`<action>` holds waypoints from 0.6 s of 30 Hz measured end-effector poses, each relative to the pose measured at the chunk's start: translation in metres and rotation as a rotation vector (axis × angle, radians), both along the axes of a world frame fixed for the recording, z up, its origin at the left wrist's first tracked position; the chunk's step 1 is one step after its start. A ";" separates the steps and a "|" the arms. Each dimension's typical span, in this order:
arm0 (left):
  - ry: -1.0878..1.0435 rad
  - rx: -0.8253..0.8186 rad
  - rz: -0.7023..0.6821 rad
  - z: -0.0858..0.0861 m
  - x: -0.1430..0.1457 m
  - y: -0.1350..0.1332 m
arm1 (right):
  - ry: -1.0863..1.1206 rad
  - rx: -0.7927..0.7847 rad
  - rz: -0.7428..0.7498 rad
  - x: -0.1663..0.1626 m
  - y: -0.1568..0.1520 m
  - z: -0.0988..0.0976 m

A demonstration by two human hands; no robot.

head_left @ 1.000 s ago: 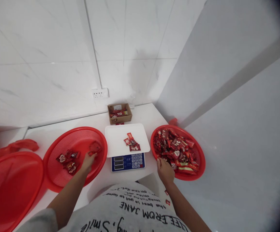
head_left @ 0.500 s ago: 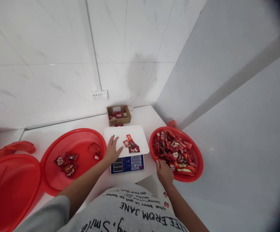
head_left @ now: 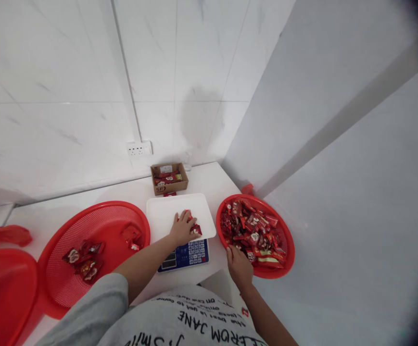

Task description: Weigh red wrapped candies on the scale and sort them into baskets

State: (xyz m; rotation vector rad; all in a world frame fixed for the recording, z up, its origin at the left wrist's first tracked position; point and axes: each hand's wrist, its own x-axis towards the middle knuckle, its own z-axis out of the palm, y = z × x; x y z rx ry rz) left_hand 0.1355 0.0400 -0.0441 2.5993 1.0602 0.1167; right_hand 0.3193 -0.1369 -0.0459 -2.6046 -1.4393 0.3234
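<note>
My left hand [head_left: 183, 230] is over the white weighing tray [head_left: 161, 211] of a digital scale. Its fingers are spread across a few small red snack packets [head_left: 196, 229], which they partly cover; no packet is lifted. Below the tray shows the scale's blue keypad panel [head_left: 190, 254], partly behind my left wrist. At the right, my right hand [head_left: 240, 266] is closed on the near left rim of a red plastic basket [head_left: 291, 240]. That basket is heaped with red snack packets [head_left: 255, 226].
Left of the scale stands another red basket [head_left: 48, 259] with several packets [head_left: 86, 259] in it. A further red basket [head_left: 6, 288] is at the far left, near a red plastic bag [head_left: 5, 236]. Behind the scale, a small cardboard box [head_left: 169, 179] holds packets. Walls border the table behind and right.
My left hand has moved right, from the tray's left side onto the packets. My right hand stays at the basket rim. The view has shifted slightly.
</note>
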 end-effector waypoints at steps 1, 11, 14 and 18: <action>-0.018 0.029 -0.007 0.000 -0.001 0.000 | 0.002 -0.001 0.000 0.000 0.000 0.000; 0.019 -0.002 -0.041 0.003 -0.003 0.008 | 0.017 0.001 0.007 0.000 0.001 0.002; 0.047 -0.045 -0.019 0.001 0.001 0.009 | 0.029 -0.007 -0.001 0.000 0.001 0.003; 0.051 -0.098 0.038 0.005 0.007 0.010 | 0.040 -0.004 0.002 0.000 0.001 0.002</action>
